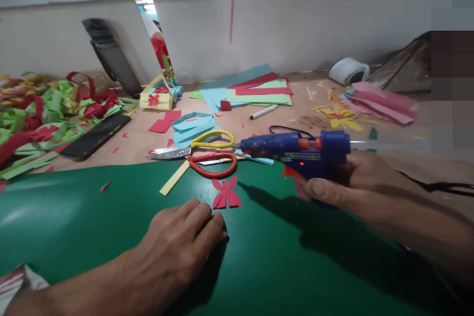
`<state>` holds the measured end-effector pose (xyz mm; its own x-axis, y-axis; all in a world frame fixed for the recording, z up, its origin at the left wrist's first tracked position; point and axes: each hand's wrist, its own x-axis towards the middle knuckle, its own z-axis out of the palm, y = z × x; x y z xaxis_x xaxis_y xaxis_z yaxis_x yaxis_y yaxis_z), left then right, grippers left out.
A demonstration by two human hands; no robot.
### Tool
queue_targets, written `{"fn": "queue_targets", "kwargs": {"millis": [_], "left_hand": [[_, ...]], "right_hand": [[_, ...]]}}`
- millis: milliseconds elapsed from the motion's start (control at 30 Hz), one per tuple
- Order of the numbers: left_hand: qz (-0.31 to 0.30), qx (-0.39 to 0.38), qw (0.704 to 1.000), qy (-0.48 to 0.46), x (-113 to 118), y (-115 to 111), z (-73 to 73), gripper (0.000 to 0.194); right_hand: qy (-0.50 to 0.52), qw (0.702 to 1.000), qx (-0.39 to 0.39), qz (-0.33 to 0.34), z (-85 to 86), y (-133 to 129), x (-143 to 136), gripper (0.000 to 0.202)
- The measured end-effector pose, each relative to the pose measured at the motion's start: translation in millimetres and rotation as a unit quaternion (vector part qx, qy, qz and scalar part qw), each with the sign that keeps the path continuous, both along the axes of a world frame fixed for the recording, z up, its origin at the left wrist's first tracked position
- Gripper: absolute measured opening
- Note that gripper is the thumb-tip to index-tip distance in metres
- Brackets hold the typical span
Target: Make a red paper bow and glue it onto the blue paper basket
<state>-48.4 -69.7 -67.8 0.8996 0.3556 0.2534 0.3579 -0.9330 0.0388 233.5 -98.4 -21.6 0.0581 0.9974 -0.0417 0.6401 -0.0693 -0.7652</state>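
Note:
My right hand (336, 187) grips a blue hot glue gun (292, 150), its nozzle pointing left and a clear glue stick (385, 144) poking out of its back. A small red light glows on the gun's side. Just beyond my left hand (185, 242) lies a red paper butterfly (226, 194) on the green mat (266, 266). The left fingers are curled and pressed together on the mat, and whatever they may hold is hidden. Scissors (172, 152) with one yellow and one red handle loop lie behind the butterfly, near the nozzle. A pale yellow paper strip (175, 177) sticks out beside them.
Paper strips (40, 108) are heaped at left by a black phone (97, 137) and a leaning dark bottle (111, 57). Behind the scissors are a small yellow paper basket (156, 101), coloured sheets (255, 91) and a marker (263, 112). White tape (346, 70) stands back right.

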Motion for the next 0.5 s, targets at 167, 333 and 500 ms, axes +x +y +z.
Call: {"fn": "queue_targets", "kwargs": {"millis": [167,333,500], "left_hand": [[0.051,0.017,0.998,-0.029,4.7,1.5,-6.3,0.033],[0.059,-0.044,0.997,0.0,3.9,7.9,-7.7,0.027],[0.045,-0.07,0.997,-0.003,3.6,9.8,-7.4,0.026]], "right_hand": [[-0.077,0.994,-0.08,-0.019,0.0,2.3,1.7,0.065],[-0.186,0.98,-0.069,-0.003,0.5,4.5,3.3,0.071],[-0.098,0.987,-0.08,0.102,-0.5,2.2,-1.4,0.06]]}}
